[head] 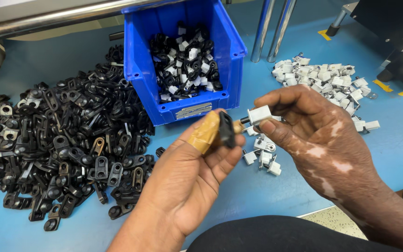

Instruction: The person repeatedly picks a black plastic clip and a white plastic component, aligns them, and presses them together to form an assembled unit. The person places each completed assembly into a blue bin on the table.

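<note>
1. The left hand is pinching a small black plastic bracket between thumb and fingers, with tan tape wrapped round the thumb tip. The right hand is gripping a little white switch part by its body, plunger end pointing at the bracket. The two pieces are sitting just about touching, both hands held up over the middle of the blue table, toward its near edge.
2. Room-wise: a bare strip of table is running along the near edge under the hands and off to the right. The left side is getting crowded out by a sprawling heap of black brackets, way too many to count, spreading almost to the near-left corner.
3. One blue bin is sitting toward the far edge, just beyond the hands, holding assembled black-and-white pieces, also uncountable.
4. A pile of white switch parts is lying far right, plus roughly five loose ones right below the right hand.
5. Two metal poles are standing up behind the bin.
</note>
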